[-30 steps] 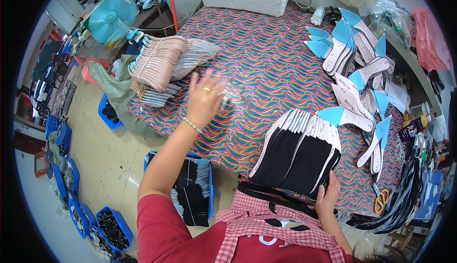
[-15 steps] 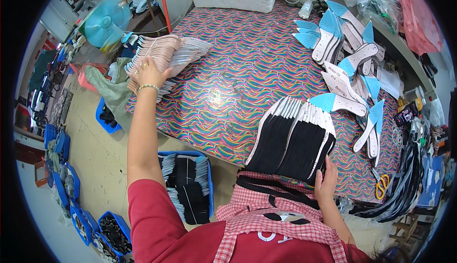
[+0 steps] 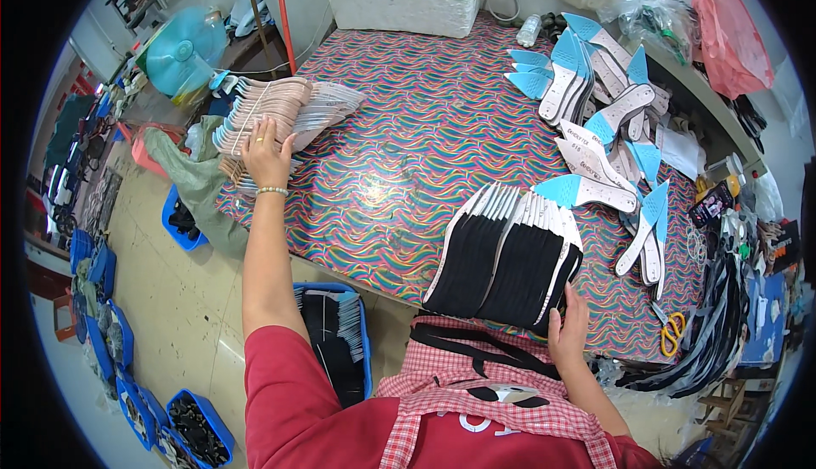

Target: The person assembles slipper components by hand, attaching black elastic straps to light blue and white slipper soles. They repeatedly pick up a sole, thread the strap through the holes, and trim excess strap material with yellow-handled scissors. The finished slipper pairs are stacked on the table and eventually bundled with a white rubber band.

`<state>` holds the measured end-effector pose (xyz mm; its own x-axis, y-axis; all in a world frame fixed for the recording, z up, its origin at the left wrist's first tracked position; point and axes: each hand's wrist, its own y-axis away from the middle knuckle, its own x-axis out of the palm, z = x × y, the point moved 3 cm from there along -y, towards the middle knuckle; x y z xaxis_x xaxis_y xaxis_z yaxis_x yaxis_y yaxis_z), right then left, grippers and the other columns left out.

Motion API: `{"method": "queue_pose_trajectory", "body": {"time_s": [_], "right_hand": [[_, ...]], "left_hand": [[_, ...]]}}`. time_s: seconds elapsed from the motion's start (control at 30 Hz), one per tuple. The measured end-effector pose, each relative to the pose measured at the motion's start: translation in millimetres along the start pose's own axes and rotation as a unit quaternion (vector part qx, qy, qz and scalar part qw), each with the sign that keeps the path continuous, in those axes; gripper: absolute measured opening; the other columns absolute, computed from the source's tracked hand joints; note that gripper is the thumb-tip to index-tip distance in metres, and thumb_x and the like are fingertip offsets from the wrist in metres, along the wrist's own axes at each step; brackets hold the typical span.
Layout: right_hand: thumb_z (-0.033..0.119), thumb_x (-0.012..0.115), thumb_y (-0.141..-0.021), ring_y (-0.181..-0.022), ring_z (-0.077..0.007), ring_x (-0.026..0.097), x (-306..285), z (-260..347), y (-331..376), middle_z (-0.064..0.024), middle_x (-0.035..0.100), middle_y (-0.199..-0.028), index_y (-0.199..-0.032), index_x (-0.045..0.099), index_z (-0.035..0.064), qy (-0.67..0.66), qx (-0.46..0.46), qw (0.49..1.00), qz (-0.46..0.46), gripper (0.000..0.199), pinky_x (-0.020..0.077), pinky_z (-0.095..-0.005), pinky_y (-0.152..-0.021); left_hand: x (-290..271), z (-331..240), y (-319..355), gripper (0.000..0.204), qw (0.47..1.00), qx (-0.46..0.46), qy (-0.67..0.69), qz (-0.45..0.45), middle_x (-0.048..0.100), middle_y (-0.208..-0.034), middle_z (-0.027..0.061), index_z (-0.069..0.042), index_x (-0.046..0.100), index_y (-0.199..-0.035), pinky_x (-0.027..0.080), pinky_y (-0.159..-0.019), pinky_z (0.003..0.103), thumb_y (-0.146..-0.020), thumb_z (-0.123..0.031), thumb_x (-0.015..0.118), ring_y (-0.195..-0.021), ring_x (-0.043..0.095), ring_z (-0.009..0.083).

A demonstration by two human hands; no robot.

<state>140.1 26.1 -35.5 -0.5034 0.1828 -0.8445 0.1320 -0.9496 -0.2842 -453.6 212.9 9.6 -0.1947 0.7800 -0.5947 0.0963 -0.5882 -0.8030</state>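
Observation:
A fanned bundle of pinkish-beige insole boards, tied with a band, lies at the far left of the table. My left hand rests on its near side, fingers stretched out and thumb apart. Right in front of me stands a row of insole-shaped pieces covered in black, packed upright with white edges on top. My right hand touches its right end, fingers extended and thumb spread away from them. Loose white insoles with light-blue ends are heaped on the table's right side.
The table has a wavy multicoloured cover. Yellow-handled scissors lie at its right front, beside hanging black strips. A white foam box stands at the back. Below the left edge is a blue crate of similar black pieces.
The whole view has shifted slightly. My left hand has drawn a little nearer and to the right across the beige bundle. My right hand stays beside the black row.

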Motion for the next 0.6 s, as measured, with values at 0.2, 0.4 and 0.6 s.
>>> {"method": "queue_pose_trajectory", "body": {"time_s": [0.2, 0.4, 0.6], "right_hand": [[0.013, 0.059, -0.084, -0.112, -0.0377, 0.050, -0.1, 0.1, 1.6, -0.0215, 0.052, -0.123, -0.136, 0.042, -0.0007, 0.003, 0.005, 1.000, 0.004, 0.056, 0.0365, -0.0458, -0.099], [0.014, 0.056, -0.086, -0.114, -0.0392, 0.049, -0.7, 2.7, 3.3, -0.0236, 0.051, -0.124, -0.136, 0.042, -0.0015, 0.007, 0.014, 1.000, 0.011, 0.054, 0.0363, -0.0457, -0.100], [0.018, 0.063, -0.084, -0.111, -0.0373, 0.050, -7.8, -3.6, -2.6, -0.0205, 0.053, -0.122, -0.133, 0.045, 0.0018, -0.020, 0.022, 1.000, -0.009, 0.055, 0.0381, -0.0461, -0.098]], "left_hand": [[-2.6, 11.6, -17.2, 0.052, 0.987, 0.029, 0.110, 0.112, 0.058, -0.127, 0.0109, -0.011, 0.060, -0.123, 0.045, -0.093, 0.046, -0.076, -0.028, 0.076, -0.114, 0.056, 0.0366], [23.7, 2.9, -63.2, 0.105, 0.972, -0.043, -0.059, 0.222, 0.033, -0.146, 0.0285, 0.010, 0.032, -0.140, 0.030, -0.110, 0.042, -0.076, -0.067, 0.062, -0.128, 0.045, 0.0392], [-9.6, -61.8, -82.5, 0.040, 0.939, 0.203, 0.143, 0.237, 0.054, -0.134, 0.0136, -0.011, 0.058, -0.127, 0.029, -0.112, 0.038, -0.094, -0.008, 0.038, -0.129, 0.046, 0.0276]]}}
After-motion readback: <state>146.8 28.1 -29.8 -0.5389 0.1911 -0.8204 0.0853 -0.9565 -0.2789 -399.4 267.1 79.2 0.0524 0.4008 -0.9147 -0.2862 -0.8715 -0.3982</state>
